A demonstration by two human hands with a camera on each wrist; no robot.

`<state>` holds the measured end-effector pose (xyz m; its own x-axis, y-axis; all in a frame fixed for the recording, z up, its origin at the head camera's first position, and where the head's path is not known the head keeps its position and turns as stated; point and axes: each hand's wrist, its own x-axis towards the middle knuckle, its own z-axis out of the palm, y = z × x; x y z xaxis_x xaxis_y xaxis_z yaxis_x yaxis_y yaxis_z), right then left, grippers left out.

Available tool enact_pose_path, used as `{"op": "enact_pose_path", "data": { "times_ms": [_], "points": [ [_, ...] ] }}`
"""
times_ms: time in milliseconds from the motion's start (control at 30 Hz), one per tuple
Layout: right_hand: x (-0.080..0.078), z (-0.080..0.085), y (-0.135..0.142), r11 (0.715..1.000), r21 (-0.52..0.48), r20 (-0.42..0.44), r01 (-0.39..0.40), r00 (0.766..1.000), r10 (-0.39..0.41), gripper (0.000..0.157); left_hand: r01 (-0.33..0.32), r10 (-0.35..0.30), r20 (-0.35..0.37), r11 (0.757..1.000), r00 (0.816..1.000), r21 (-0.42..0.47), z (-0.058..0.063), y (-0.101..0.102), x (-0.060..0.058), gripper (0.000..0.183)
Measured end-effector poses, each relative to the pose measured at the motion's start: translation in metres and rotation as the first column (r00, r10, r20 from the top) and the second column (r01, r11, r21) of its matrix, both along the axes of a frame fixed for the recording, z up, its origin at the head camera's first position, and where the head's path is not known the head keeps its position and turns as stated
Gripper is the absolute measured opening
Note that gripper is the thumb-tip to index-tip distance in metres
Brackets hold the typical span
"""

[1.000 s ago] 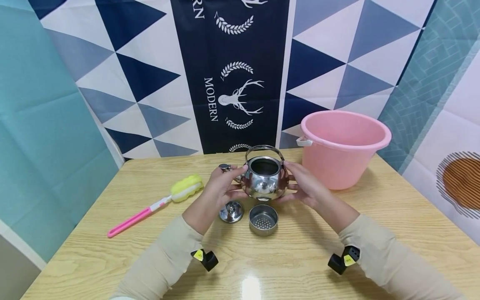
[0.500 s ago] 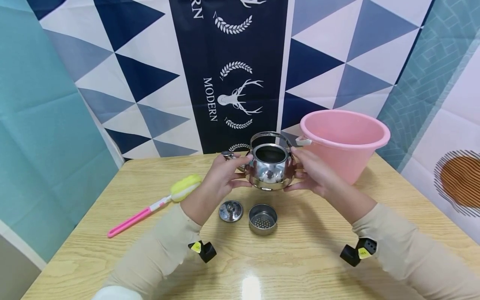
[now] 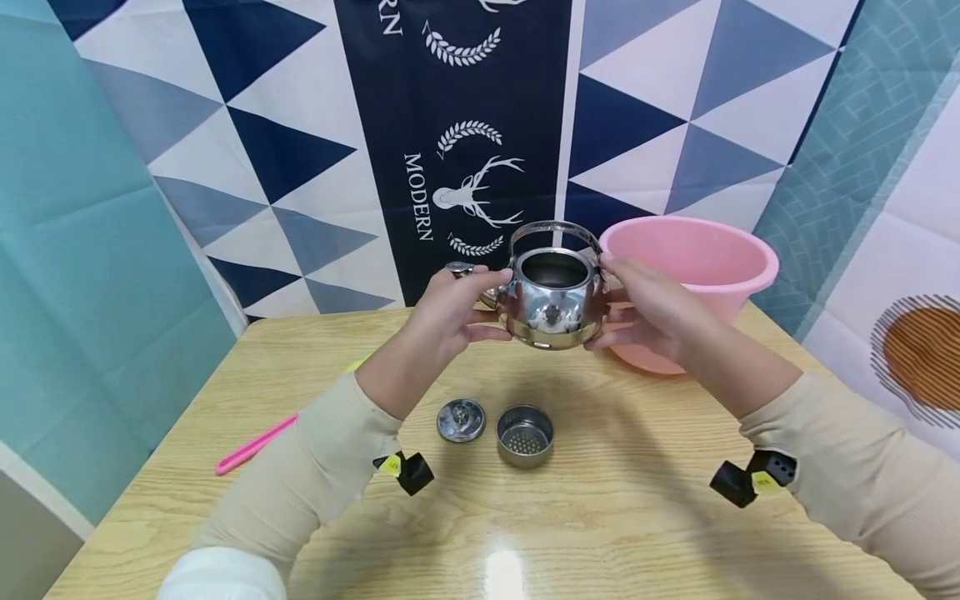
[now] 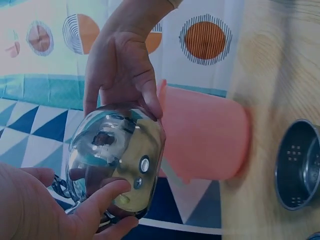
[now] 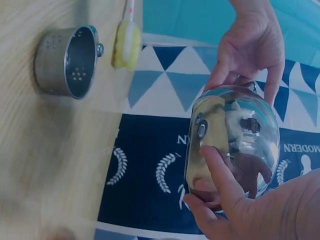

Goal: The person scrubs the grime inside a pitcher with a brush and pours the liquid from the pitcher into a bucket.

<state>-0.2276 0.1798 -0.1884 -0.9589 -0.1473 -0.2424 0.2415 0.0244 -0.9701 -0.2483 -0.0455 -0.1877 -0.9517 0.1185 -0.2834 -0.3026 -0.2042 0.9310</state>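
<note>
A shiny steel teapot (image 3: 551,310), lidless with its hoop handle raised, is held up off the table between both hands. My left hand (image 3: 459,312) grips its spout side, thumb near the top and fingers under the body. On the opposite side my right hand (image 3: 660,315) grips the body, thumb by the handle's base. The left wrist view catches the teapot (image 4: 107,155) with fingers spread along its belly; so does the right wrist view. Below on the table lie the round steel lid (image 3: 461,422) and a perforated steel strainer cup (image 3: 525,457), side by side.
A pink bucket (image 3: 720,305) stands at the right back, partly behind my right hand. On the left lies a bottle brush (image 3: 258,443) with a pink handle; its yellow sponge head is mostly covered by my left arm. Patterned cloth (image 3: 472,125) hangs behind the table.
Both hands have raised the teapot higher and shifted it slightly right, away from the lid and strainer cup. My left forearm now covers most of the brush's sponge head.
</note>
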Motion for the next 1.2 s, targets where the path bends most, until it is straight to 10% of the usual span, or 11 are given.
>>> {"op": "enact_pose_path", "data": {
  "times_ms": [233, 667, 1200],
  "points": [
    [-0.002, 0.01, 0.009, 0.999, 0.031, -0.023, -0.012, 1.0, 0.012, 0.061, 0.031, -0.031, -0.031, 1.0, 0.999, 0.0, 0.01, 0.009, -0.002, 0.029],
    [-0.008, 0.025, 0.034, 0.998, 0.063, -0.062, -0.016, 0.998, 0.02, 0.05, 0.015, -0.015, -0.031, 1.0, 0.999, -0.017, 0.029, 0.037, -0.014, 0.085],
    [-0.025, 0.038, 0.065, 0.997, 0.045, 0.004, 0.056, 0.998, -0.056, 0.069, -0.017, 0.016, -0.055, 1.0, 0.998, -0.012, 0.033, 0.073, -0.03, 0.058]
  ]
}}
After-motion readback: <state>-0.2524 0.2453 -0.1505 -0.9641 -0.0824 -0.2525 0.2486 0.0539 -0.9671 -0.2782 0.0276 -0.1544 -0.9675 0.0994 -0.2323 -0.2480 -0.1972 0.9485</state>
